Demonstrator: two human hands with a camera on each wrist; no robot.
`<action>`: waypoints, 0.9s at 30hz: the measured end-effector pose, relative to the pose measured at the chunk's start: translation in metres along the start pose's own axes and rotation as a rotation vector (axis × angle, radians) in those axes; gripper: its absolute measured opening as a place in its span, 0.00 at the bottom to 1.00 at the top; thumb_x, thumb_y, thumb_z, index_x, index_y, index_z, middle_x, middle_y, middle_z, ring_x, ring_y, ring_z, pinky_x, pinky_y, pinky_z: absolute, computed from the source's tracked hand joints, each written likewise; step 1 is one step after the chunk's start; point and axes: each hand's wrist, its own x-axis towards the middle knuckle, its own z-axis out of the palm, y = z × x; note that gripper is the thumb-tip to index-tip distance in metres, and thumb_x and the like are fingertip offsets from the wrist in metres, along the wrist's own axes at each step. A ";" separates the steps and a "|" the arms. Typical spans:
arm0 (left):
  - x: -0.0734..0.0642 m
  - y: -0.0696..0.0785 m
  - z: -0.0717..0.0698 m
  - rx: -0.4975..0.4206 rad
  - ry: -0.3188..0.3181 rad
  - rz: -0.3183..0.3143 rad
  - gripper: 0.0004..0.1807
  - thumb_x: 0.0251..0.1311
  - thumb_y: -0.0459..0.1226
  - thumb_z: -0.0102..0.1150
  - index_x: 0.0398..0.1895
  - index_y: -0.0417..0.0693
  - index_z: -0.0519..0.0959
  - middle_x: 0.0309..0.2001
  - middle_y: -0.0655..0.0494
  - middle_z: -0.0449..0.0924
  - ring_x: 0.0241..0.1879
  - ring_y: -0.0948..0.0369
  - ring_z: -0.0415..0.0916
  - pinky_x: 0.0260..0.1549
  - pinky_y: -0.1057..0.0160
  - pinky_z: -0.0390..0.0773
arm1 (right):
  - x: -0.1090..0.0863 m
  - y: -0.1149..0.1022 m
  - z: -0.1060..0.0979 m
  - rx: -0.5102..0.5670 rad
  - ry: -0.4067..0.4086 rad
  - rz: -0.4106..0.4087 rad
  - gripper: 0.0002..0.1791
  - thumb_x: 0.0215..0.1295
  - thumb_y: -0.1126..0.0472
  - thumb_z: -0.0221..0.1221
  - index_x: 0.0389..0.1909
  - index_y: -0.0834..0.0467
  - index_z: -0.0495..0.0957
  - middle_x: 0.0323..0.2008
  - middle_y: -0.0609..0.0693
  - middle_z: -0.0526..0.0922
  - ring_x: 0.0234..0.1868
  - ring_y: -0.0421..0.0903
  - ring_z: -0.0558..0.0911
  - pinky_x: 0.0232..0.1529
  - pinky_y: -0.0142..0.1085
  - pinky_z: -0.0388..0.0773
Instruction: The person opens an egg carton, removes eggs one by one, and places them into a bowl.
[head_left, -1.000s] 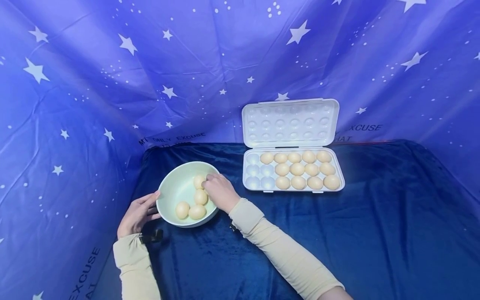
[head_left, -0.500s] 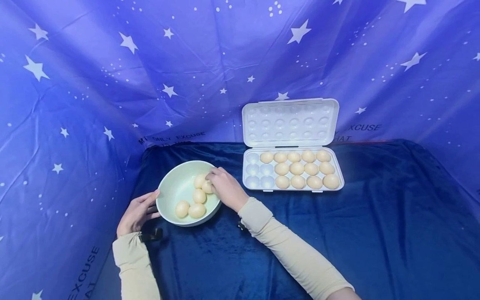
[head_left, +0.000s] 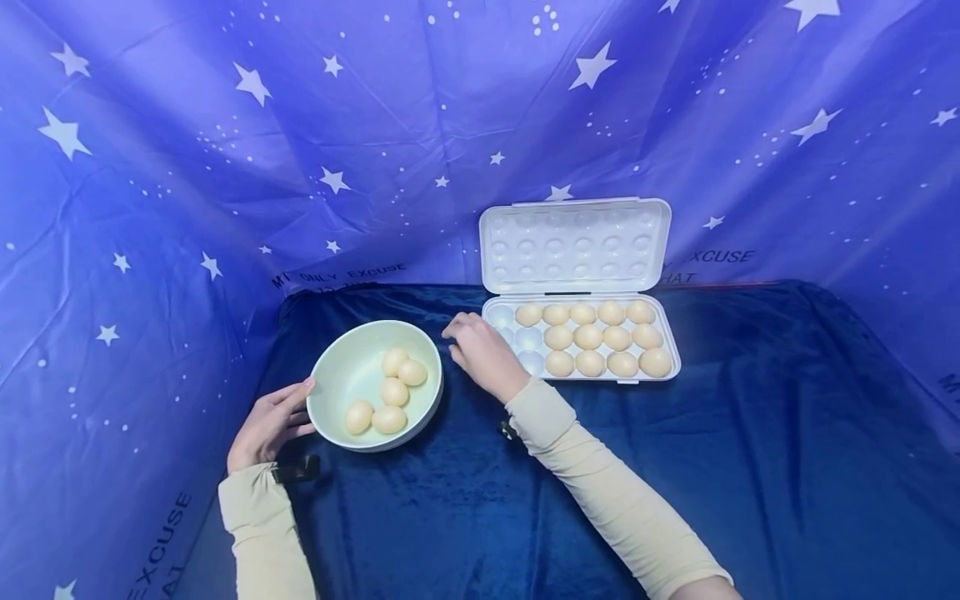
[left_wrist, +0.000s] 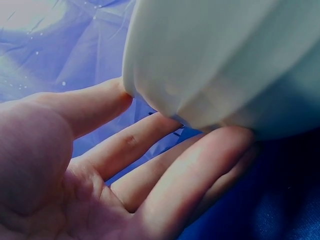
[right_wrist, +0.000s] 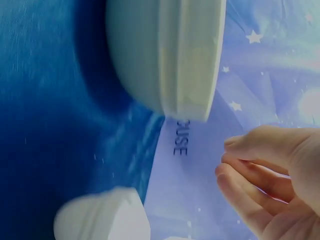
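Note:
A pale green bowl (head_left: pixel 333 375) with several light brown eggs (head_left: pixel 394 392) inside stands on the left of the dark blue cloth. My left hand (head_left: pixel 266 425) holds its left side: in the left wrist view the thumb touches the rim and the fingers (left_wrist: pixel 190 180) support the outer wall. Between bowl and egg box, my right hand (head_left: pixel 483 354) hovers with loosely bent fingers and nothing in them. The white egg box (head_left: pixel 670 371) lies with its lid raised; eggs fill most of its cups, and several cups on the left are bare. My right hand hides part of that left side.
The lid (head_left: pixel 573 246) of the egg box stands up against a purple curtain (head_left: pixel 420 125) with white stars, which encloses the back and sides. Dark blue cloth (head_left: pixel 465 517) covers the surface in front of bowl and box.
My right hand has let go of an egg in the bowl, lifted out over the rim and moved right toward the egg box. My left hand stays at the bowl.

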 end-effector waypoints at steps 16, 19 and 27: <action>-0.001 0.001 0.000 0.004 -0.004 -0.001 0.41 0.70 0.55 0.54 0.71 0.30 0.62 0.42 0.63 0.82 0.40 0.68 0.83 0.42 0.63 0.85 | -0.007 0.062 -0.038 -0.018 -0.048 0.236 0.14 0.60 0.70 0.64 0.47 0.67 0.82 0.46 0.60 0.84 0.53 0.58 0.81 0.56 0.48 0.77; -0.001 0.002 0.001 0.010 -0.005 -0.004 0.41 0.70 0.55 0.54 0.71 0.30 0.62 0.43 0.62 0.82 0.41 0.67 0.83 0.42 0.63 0.85 | -0.009 0.076 -0.039 -0.023 -0.067 0.276 0.15 0.60 0.71 0.63 0.48 0.68 0.82 0.47 0.61 0.83 0.52 0.59 0.81 0.56 0.49 0.78; -0.001 0.001 0.000 0.023 -0.015 -0.022 0.41 0.70 0.56 0.54 0.72 0.33 0.61 0.46 0.60 0.82 0.42 0.66 0.83 0.43 0.62 0.85 | -0.013 0.098 -0.036 -0.070 -0.074 0.294 0.13 0.56 0.74 0.59 0.43 0.70 0.83 0.42 0.63 0.83 0.48 0.61 0.82 0.51 0.50 0.79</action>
